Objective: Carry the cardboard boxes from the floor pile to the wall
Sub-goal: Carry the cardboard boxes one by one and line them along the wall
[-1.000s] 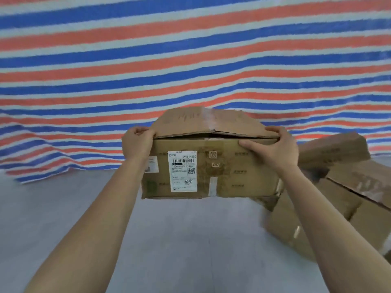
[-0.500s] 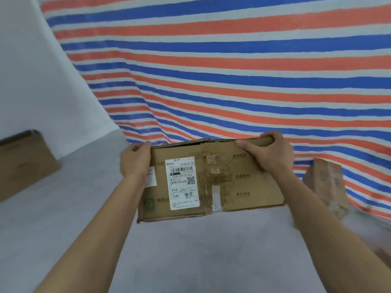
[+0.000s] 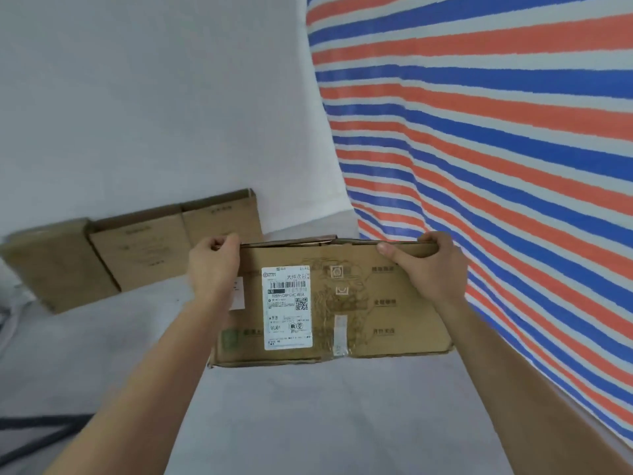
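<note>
Brown corrugated cardboard box point(image 3: 329, 303), wide and shallow, hangs at arm's length above the grey concrete floor point(image 3: 308, 423), printed face toward the camera. Upper corners taken by the left hand point(image 3: 214, 265) and the right hand point(image 3: 431, 269): each grip pinches the top edge, fingers curled over the far side, right thumb flat on the near face. This two-corner hold probably keeps the load level for carrying. White shipping label point(image 3: 287, 307) with barcode and QR code sits left of centre, with a pale tape strip point(image 3: 339, 334) over the lower seam; the bottom edge is crumpled. A row of tan cardboard boxes point(image 3: 137, 248) stands along the floor's far edge against the white wall point(image 3: 154, 97), the likely destination. Striped red, blue and white tarpaulin point(image 3: 496, 166) hangs along the floor's right edge.
</note>
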`<action>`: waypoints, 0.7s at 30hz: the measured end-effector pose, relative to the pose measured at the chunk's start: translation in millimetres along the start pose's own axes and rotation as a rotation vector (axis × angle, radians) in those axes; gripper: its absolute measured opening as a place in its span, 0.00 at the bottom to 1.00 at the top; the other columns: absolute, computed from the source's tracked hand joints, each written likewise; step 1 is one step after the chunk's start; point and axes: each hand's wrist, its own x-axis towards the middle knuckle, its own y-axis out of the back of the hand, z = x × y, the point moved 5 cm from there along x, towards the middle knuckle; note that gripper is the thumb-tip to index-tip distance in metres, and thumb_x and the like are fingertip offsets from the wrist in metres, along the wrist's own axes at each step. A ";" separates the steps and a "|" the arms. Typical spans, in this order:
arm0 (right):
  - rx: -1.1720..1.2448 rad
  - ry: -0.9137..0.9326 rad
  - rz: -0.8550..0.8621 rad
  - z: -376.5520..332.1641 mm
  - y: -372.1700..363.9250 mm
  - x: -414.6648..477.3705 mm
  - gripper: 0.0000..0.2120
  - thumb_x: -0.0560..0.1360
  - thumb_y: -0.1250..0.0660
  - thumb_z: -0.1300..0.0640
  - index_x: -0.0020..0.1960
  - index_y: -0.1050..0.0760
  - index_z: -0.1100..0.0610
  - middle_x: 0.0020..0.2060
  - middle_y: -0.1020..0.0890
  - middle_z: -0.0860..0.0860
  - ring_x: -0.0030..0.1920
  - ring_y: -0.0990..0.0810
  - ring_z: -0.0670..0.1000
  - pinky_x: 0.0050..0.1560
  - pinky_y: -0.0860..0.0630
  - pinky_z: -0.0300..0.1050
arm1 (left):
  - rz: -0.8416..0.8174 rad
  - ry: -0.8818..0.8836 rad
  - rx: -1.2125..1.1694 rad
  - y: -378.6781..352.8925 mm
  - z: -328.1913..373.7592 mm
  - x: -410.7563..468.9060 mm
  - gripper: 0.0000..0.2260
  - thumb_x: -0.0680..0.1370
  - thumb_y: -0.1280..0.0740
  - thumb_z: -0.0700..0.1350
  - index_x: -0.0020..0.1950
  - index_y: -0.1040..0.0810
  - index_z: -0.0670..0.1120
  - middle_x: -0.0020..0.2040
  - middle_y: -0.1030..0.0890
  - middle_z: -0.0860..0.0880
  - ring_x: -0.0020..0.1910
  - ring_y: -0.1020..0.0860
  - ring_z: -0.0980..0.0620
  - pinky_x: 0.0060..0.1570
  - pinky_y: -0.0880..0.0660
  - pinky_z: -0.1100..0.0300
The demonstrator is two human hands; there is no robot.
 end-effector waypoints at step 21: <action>0.098 0.056 -0.048 -88.0 -405.7 372.1 0.40 0.54 0.37 0.16 0.53 0.31 0.44 0.48 0.22 0.42 0.51 0.22 0.48 0.52 0.27 0.45 | 0.058 0.014 0.043 -201.3 -23.4 498.1 0.08 0.75 0.35 0.52 0.43 0.20 0.50 0.37 0.20 0.53 0.35 0.26 0.55 0.37 0.28 0.58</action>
